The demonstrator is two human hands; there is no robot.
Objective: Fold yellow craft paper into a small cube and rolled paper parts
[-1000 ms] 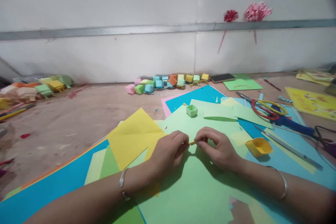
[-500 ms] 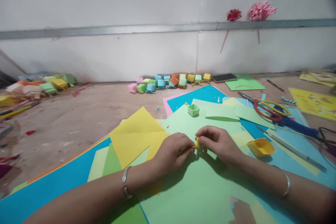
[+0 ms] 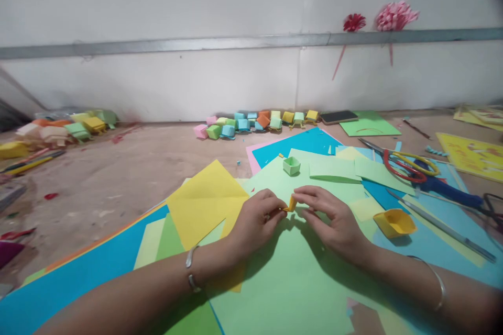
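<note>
Between thumb and fingertips, my left hand (image 3: 257, 222) pinches a small folded yellow paper piece (image 3: 292, 203), bent upward at its right end. My right hand (image 3: 332, 220) is open beside it, fingers apart, the fingertips at the upright end of the piece and the thumb clear below. Under both hands lies a light green paper sheet (image 3: 291, 272). A small light green paper box (image 3: 291, 166) sits just beyond them. To the right of my right hand rests a yellow paper box (image 3: 394, 223). Yellow paper (image 3: 208, 193) lies beyond my left forearm.
Scissors (image 3: 404, 165) and a slim grey craft tool (image 3: 444, 227) lie on papers at right. Several folded paper turtles (image 3: 243, 124) line the wall, and more (image 3: 78, 128) sit at far left. A phone (image 3: 339, 116) rests near a green sheet (image 3: 369, 124) at the back.
My right thumb has come away from the folded yellow piece, and the right fingers have spread. The piece has moved slightly up and left, still in my left hand.
</note>
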